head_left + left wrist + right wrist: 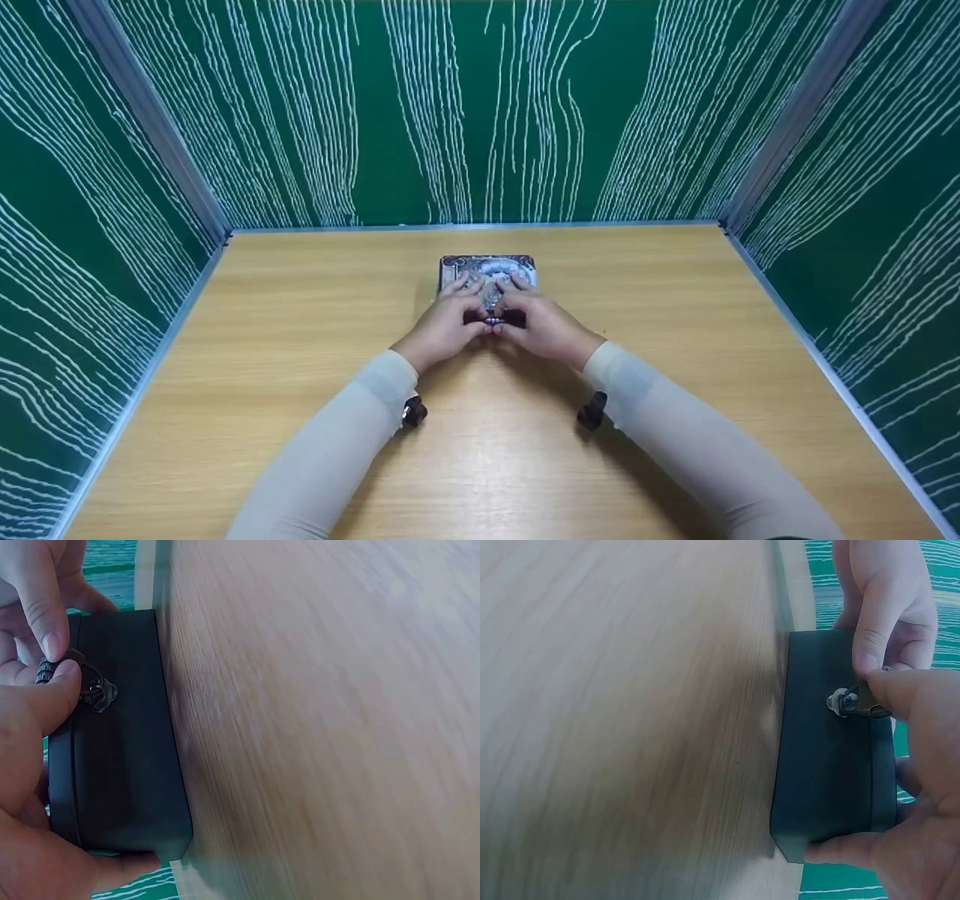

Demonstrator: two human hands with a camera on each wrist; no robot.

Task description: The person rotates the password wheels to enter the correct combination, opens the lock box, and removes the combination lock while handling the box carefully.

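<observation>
A small dark box with a patterned lid sits on the table, its front side towards the person. A little combination padlock hangs by its shackle from the metal clasp on that front. My left hand pinches one end of the padlock between thumb and forefinger, while its other fingers rest over the lid and the box's side. From the other side my right hand pinches the padlock likewise, fingers spread on the lid. Number dials show between the fingertips; the digits are too small to read.
The wooden table extends around the box on all sides. Green walls with white wavy lines enclose it at the back, left and right. Dark wrist devices hang below both sleeves, close above the table.
</observation>
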